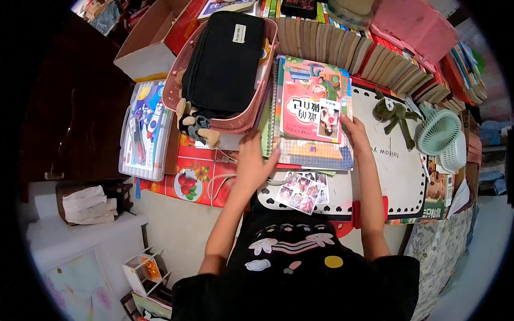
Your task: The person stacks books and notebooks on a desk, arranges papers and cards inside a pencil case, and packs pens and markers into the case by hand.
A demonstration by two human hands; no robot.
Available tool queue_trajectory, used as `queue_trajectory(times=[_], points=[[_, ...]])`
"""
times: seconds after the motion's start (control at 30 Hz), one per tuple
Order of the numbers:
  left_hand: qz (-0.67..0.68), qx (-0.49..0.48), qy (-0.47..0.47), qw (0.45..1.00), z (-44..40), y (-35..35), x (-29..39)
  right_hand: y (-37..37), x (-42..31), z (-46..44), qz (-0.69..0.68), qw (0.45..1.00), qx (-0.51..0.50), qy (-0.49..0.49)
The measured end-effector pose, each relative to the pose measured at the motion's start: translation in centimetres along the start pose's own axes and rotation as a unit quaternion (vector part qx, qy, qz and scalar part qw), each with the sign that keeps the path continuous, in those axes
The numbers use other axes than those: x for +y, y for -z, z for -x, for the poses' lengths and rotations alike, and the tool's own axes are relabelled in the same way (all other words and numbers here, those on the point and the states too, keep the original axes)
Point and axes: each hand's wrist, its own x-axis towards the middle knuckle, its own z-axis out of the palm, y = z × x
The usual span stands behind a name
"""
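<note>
Red fruit-print cloth [174, 187] and a white mat [375, 176] edged with black hearts cover the bench [439, 211], seen from above. On it, partly over the mat, lies a pink book [305, 115] on top of a stack of notebooks [316, 155], its printed title upside down to the wearer. A photo card [329, 120] rests flat on its cover, at the near right corner.

Left of the pink book, the left hand [256, 160] is spread — thumb well apart from the fingers — with its fingers at the near left side of the stack. At the book's right edge is the right hand [357, 136], fingertips against that side; whether it pinches the book or only rests there, I cannot tell.

Left of the book stands a pink basket [235, 125] with a black case [225, 61] in it; a plush toy [201, 125] hangs at the basket's near side, and a clear box of markers [144, 128] sits further left. A pale cable [217, 182] loops out on the near left of the book, and photo cutouts [302, 192] lie on its near side — partly overlapping. Behind the book runs a row of books [321, 40], with a pink bin [412, 29] on top towards the right. Right of the book are a green plush [395, 115] and, beyond it, a mint basket [439, 131].
</note>
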Motion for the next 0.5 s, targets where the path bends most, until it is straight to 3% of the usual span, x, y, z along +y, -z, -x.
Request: queue_trajectory(times=[0.1, 0.2, 0.27, 0.33, 0.4, 0.5], points=[[0.020, 0.001, 0.046, 0.999, -1.7, -1.3, 1.5, 0.1, -0.4, 0.1, -0.011, 0.999, -0.045, -0.020], [0.101, -0.004, 0.075, 0.992, -2.0, -1.4, 1.0, 0.2, -0.3, 0.2, -0.003, 0.999, -0.024, -0.024], [0.078, 0.013, 0.081, 0.994, -2.1, -1.7, 1.0, 0.4, -0.3, 0.4, 0.001, 0.999, -0.019, -0.030], [0.184, -0.039, 0.184, 0.965, -3.1, -1.0, 1.4, 0.8, -0.4, 0.2, -0.056, 0.995, -0.077, -0.036], [0.199, 0.024, 0.143, 0.969, -3.2, -1.5, 0.7, 0.9, -0.6, 0.2, -0.030, 0.996, -0.078, -0.029], [0.258, -0.022, 0.179, 0.949, -3.9, -0.7, 0.4, 1.0, -0.7, 0.0, -0.011, 0.997, -0.066, -0.037]])
